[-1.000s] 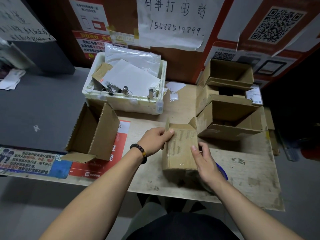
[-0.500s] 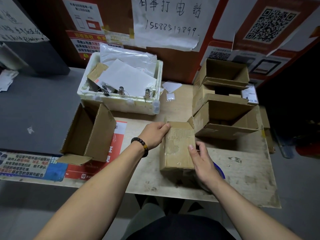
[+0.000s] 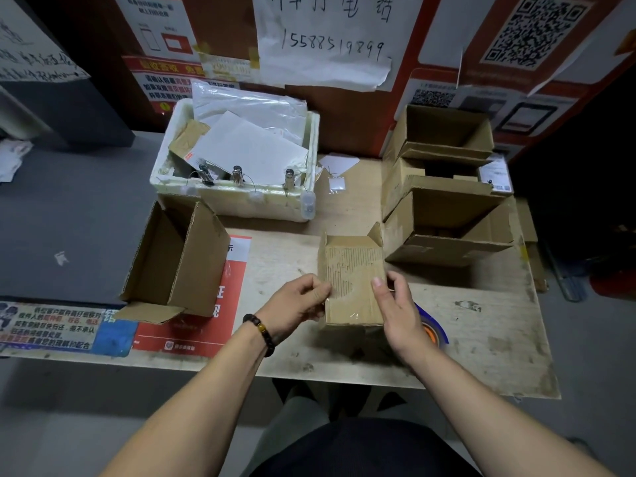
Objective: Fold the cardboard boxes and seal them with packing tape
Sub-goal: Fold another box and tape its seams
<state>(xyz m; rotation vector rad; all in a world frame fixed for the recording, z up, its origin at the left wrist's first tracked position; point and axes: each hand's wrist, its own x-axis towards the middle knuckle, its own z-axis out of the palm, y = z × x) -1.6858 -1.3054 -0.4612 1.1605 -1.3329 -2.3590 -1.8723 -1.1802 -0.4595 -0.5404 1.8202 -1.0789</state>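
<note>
A small brown cardboard box [image 3: 352, 280] with a torn, ribbed top face sits near the middle of the scuffed pale wooden table [image 3: 481, 339]. The left hand [image 3: 299, 301] grips its near left edge with curled fingers; the right hand [image 3: 395, 304] holds the right side, thumb on top. A blue-and-orange tape roll [image 3: 434, 330] lies just right of that hand.

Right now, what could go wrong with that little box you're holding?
1. The small cardboard box has torn facing showing its ribs, so tape may stick badly there.
2. The left hand and right hand only pinch its sides; it could buckle or slip.
3. The tape roll lies partly hidden behind the right hand, so reaching for it could mean letting go of the box.
</note>
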